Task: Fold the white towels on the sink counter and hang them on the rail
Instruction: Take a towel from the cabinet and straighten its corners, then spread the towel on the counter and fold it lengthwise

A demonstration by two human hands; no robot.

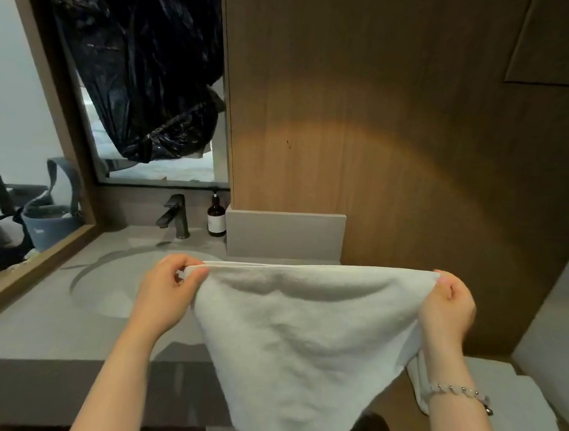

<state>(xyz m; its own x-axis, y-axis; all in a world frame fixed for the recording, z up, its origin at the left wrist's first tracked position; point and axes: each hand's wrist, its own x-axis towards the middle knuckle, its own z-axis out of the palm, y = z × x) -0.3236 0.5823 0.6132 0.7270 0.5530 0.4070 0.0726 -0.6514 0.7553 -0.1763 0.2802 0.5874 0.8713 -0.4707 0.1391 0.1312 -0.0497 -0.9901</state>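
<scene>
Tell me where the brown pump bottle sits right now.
In the head view, the brown pump bottle stands left of centre at the back of the counter, between the dark faucet and the grey ledge.

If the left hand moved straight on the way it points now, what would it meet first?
The left hand, holding the towel, would likely reach the brown bottle beside the faucet, after crossing the sink; depth is unclear.

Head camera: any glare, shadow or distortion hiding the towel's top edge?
Head view: no glare on the towel; its top edge shows clearly between left hand and right hand; a warm light pool on the wood wall; wide-angle bending at the borders.
</scene>
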